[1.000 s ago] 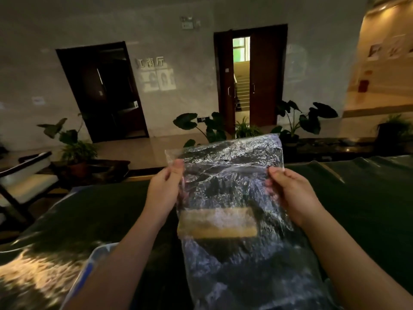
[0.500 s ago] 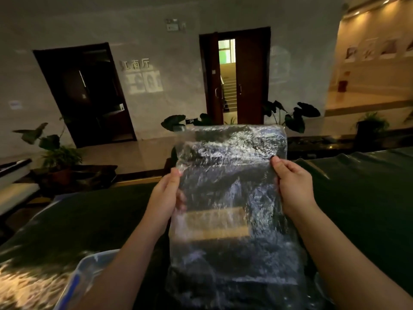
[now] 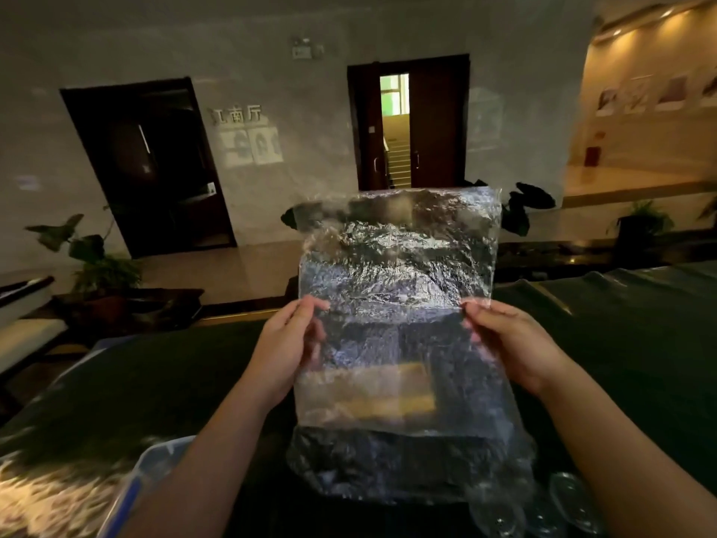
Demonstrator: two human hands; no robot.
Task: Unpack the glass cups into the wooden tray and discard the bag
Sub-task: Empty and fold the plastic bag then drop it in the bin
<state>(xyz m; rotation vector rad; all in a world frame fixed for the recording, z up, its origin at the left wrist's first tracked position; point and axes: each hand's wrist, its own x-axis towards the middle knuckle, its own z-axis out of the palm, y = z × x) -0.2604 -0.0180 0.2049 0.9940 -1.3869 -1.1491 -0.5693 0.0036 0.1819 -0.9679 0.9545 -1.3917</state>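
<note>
A clear, crinkled plastic bag [image 3: 399,289] hangs upright in front of me over the dark green table [image 3: 628,343]. My left hand [image 3: 285,353] pinches its left edge and my right hand [image 3: 512,343] pinches its right edge, both at mid height. Through the plastic a wooden tray [image 3: 388,394] shows as a blurred tan strip on the table behind. Several glass cups [image 3: 562,502] lie low at the right, below my right forearm, partly hidden. The bag looks flat.
A blue-rimmed plastic bin [image 3: 143,479] sits at the lower left, beside my left forearm. Potted plants [image 3: 97,266] and a ledge run beyond the table's far edge. A chair [image 3: 19,328] stands at the far left.
The bag has been raised and stretched flatter, its top edge now higher. Both hands have shifted slightly down its side edges. The view has tipped, bringing the glass cups in at the lower right.
</note>
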